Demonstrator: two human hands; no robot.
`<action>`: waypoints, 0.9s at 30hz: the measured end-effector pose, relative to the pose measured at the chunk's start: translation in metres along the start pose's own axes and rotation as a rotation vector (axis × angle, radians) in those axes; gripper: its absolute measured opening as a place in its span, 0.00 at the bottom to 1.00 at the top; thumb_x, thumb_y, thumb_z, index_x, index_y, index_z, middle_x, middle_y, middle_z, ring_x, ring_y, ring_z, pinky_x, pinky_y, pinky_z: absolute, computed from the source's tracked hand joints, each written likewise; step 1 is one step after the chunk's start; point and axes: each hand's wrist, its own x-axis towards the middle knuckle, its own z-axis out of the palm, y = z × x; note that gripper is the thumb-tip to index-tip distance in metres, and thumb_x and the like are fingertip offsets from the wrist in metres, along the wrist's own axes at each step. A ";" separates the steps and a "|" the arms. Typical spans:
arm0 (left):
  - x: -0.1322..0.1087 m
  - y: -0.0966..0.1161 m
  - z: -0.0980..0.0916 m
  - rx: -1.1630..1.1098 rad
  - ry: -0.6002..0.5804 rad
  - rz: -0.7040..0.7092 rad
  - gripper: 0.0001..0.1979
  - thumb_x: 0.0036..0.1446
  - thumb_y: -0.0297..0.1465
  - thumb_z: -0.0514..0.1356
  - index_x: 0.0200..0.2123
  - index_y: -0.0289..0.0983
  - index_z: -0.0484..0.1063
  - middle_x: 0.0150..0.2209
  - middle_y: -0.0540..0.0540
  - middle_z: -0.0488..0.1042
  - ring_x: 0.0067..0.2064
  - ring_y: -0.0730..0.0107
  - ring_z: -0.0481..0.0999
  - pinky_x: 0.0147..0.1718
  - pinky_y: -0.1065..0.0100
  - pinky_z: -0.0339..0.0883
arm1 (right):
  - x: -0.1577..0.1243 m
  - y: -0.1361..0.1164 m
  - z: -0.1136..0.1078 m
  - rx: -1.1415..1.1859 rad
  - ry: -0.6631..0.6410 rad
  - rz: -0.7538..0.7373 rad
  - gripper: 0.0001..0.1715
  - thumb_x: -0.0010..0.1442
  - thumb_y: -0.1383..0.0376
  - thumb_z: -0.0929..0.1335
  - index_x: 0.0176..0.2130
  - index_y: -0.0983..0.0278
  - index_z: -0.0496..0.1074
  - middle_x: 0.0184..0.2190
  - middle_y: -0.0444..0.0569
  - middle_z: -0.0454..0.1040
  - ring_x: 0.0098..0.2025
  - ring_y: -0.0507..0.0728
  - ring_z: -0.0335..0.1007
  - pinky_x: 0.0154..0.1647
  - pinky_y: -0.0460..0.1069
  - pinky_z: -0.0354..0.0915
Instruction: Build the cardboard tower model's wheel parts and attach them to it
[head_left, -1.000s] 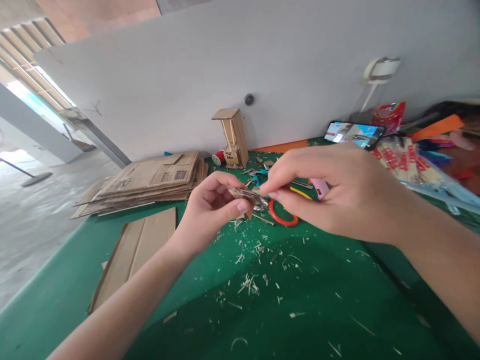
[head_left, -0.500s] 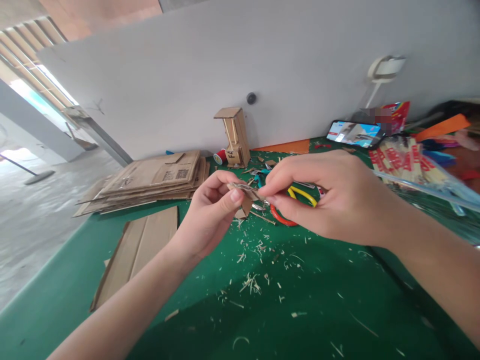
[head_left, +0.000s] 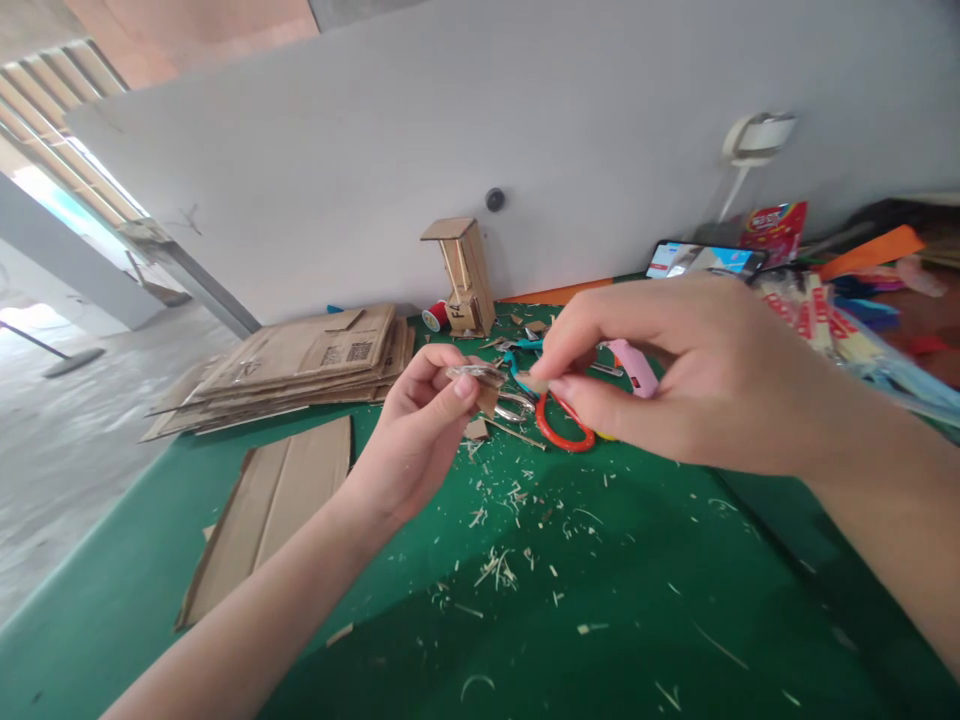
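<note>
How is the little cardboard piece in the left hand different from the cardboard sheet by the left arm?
The cardboard piece is small; the cardboard sheet is much bigger. The piece is pinched in the left hand; the sheet lies on the green table. The piece looks ragged; the sheet looks flat. Both have brown on them.

Behind the left hand [head_left: 431,430] sit spool [head_left: 433,317] and tower [head_left: 480,285], perhaps touching.

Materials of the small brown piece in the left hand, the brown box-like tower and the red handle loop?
Small brown piece: probably cardboard; matte tan flap, greyish ragged top edge.
Brown box-like tower: likely cardboard; matte flat panels, printed lettering.
Red handle loop: likely plastic; smooth, evenly coloured.
</note>
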 end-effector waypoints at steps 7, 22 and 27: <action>-0.001 -0.003 -0.006 0.276 -0.047 0.131 0.13 0.54 0.26 0.62 0.43 0.41 0.72 0.38 0.49 0.75 0.40 0.74 0.73 0.41 0.72 0.68 | 0.003 0.000 0.006 -0.073 0.128 0.022 0.08 0.55 0.70 0.66 0.36 0.62 0.72 0.30 0.42 0.74 0.27 0.49 0.65 0.25 0.45 0.61; 0.012 -0.004 -0.035 1.061 0.035 0.202 0.05 0.56 0.29 0.56 0.33 0.35 0.71 0.29 0.49 0.73 0.32 0.74 0.72 0.32 0.71 0.66 | -0.003 0.008 0.009 -0.086 -0.572 0.309 0.10 0.54 0.68 0.62 0.30 0.60 0.73 0.25 0.41 0.74 0.23 0.49 0.66 0.27 0.47 0.59; 0.014 -0.011 -0.043 1.126 -0.079 0.028 0.07 0.55 0.29 0.56 0.31 0.36 0.73 0.32 0.48 0.76 0.35 0.71 0.73 0.36 0.69 0.65 | -0.005 0.008 0.040 0.035 -1.105 0.403 0.14 0.50 0.68 0.64 0.37 0.59 0.75 0.30 0.43 0.76 0.27 0.52 0.69 0.22 0.46 0.57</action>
